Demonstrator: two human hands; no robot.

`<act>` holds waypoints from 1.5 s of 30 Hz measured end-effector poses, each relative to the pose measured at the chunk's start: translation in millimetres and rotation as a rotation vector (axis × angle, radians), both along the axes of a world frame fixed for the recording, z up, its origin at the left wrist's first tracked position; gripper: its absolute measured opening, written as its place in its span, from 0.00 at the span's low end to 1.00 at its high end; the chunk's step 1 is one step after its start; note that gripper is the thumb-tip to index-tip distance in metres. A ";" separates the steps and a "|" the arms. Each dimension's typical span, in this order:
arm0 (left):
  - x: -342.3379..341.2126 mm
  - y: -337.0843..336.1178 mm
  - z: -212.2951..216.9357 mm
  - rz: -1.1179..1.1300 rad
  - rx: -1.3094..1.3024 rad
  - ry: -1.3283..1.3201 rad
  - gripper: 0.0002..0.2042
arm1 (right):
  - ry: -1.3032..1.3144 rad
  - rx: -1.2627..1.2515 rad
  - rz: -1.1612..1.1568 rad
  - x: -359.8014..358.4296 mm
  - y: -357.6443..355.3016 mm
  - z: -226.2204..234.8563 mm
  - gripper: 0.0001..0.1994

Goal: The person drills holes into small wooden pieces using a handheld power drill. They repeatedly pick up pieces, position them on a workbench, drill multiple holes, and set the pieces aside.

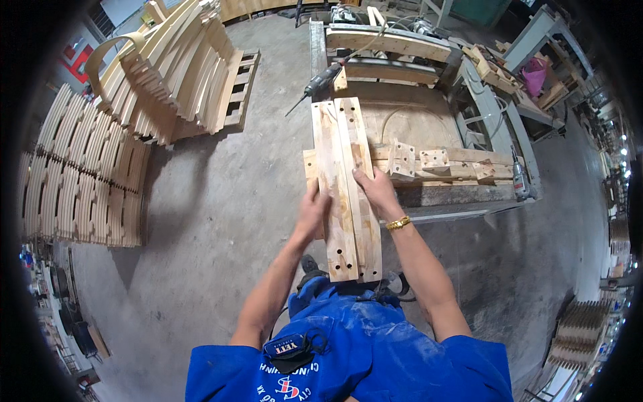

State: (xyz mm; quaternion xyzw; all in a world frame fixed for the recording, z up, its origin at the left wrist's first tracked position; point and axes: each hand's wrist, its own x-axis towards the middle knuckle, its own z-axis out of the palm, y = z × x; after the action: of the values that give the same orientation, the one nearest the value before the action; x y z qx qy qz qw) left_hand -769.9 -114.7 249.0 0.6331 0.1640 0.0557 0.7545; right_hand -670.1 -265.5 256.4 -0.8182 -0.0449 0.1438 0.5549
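Widest first: the grey concrete workshop floor (201, 221) spreads out below, with two big stacks of pale curved wooden slats (84, 177) at the left, one standing on a wooden pallet (242, 80). Ahead sits the long wooden workbench (429, 134), carrying three small square wooden blocks with drilled holes (434, 159) and one grey power drill (320, 79) at its near corner.

And here's the action: two long pale wooden boards with drilled holes near their ends (348, 194), lying side by side, one end propped on the bench edge and the other reaching back toward the person's blue work shirt (362, 355). The left hand (312, 211) presses flat against the left board's outer edge; the right hand (376, 191), gold bracelet at the wrist, lies on top of the right board. The hands are apart, bracing rather than clamping. To do this well, I'd say squeeze the pair flush, ends level, holes lined up.
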 end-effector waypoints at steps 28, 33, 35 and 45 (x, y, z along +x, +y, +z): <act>8.8 90.3 -65.9 -0.297 -0.511 0.248 0.12 | -0.265 -0.968 -0.032 -55.1 93.6 60.3 0.52; -3.4 88.9 -70.2 -0.285 -0.565 0.229 0.15 | -0.286 -0.997 -0.058 -57.8 95.9 59.3 0.51; -7.5 81.4 -71.7 -0.276 -0.477 0.244 0.16 | -0.265 -0.976 -0.059 -58.3 95.8 61.4 0.51; 2.0 32.5 -85.9 -0.182 -0.660 0.075 0.23 | -0.198 -0.991 0.012 -51.2 96.1 63.9 0.55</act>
State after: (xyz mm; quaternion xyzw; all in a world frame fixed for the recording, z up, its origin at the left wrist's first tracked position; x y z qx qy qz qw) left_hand -767.9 -82.2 163.1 0.3685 0.1436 -0.0910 0.9140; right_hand -721.3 -169.4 320.2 -0.9927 -0.0281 0.0727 0.0923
